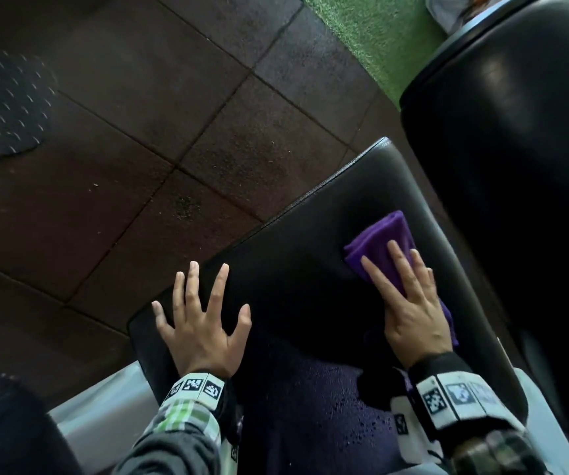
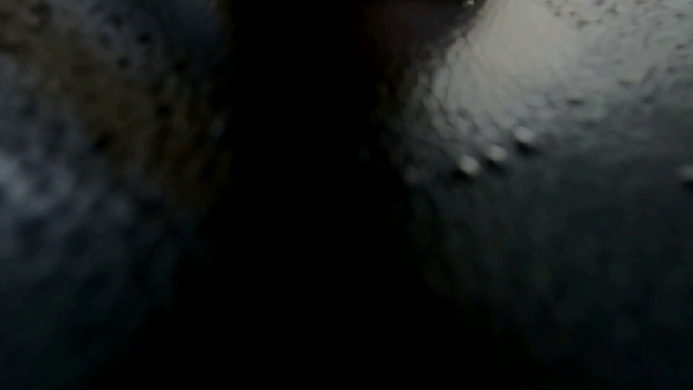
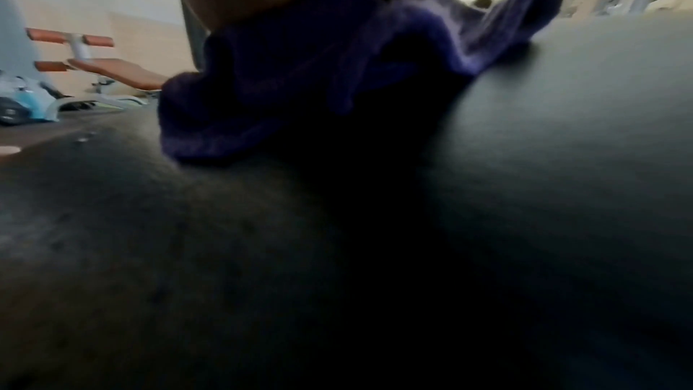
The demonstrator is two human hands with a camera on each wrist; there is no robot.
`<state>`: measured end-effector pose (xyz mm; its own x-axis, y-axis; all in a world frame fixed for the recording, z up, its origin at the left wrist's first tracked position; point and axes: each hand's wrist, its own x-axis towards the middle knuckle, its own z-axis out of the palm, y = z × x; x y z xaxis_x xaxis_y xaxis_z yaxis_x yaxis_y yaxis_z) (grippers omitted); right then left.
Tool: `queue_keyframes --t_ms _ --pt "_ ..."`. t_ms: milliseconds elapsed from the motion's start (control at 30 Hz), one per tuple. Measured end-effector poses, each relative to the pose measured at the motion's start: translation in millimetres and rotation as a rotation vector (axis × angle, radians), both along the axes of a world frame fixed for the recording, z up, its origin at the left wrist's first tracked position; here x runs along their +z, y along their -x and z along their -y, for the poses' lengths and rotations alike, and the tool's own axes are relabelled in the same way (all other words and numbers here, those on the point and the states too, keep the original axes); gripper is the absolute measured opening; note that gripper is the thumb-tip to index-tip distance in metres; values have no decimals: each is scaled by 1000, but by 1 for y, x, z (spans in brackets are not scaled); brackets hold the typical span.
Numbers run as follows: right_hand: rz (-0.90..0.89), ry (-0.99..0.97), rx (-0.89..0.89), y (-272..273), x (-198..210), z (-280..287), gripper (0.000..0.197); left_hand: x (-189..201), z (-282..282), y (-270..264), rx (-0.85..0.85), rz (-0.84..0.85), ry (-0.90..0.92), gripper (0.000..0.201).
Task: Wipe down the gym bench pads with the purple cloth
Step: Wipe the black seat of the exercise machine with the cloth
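A black bench pad (image 1: 297, 269) runs diagonally through the head view. My right hand (image 1: 410, 296) lies flat with straight fingers on the folded purple cloth (image 1: 379, 234), pressing it onto the pad's right part. The cloth (image 3: 300, 76) fills the upper middle of the right wrist view, resting on the dark pad (image 3: 562, 159). My left hand (image 1: 201, 320) is spread flat on the pad near its left edge, fingers splayed. The left wrist view is dark and blurred, showing only the grained pad surface (image 2: 544, 70). Water droplets dot the pad near my wrists.
A second black pad (image 1: 516, 149) rises at the right. Brown rubber floor tiles (image 1: 139, 132) lie to the left, green turf (image 1: 372, 36) at the top. A grey frame part (image 1: 105, 413) sits below the pad. An orange bench (image 3: 112, 67) stands far off.
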<state>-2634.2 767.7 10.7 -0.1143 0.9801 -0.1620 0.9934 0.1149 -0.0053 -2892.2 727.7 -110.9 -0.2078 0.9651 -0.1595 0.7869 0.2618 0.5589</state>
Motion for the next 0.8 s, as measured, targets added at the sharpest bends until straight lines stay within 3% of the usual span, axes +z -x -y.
queue_keyframes --t_ms 267,400,600,700,800 --pt "-106 -105 -337 3 19 -44 60 0 0 0 2 1 -3 68" --pt "-78 -188 -239 15 5 -54 64 -1 0 0 6 -5 -6 68" --pt "-34 -4 -20 3 2 6 76 -1 0 0 10 -9 -20 67" --pt "-32 28 -104 -24 10 35 77 -1 0 -1 11 -15 -13 68" --pt "-119 -134 -211 -30 33 36 78 -2 1 -1 7 -17 -15 67"
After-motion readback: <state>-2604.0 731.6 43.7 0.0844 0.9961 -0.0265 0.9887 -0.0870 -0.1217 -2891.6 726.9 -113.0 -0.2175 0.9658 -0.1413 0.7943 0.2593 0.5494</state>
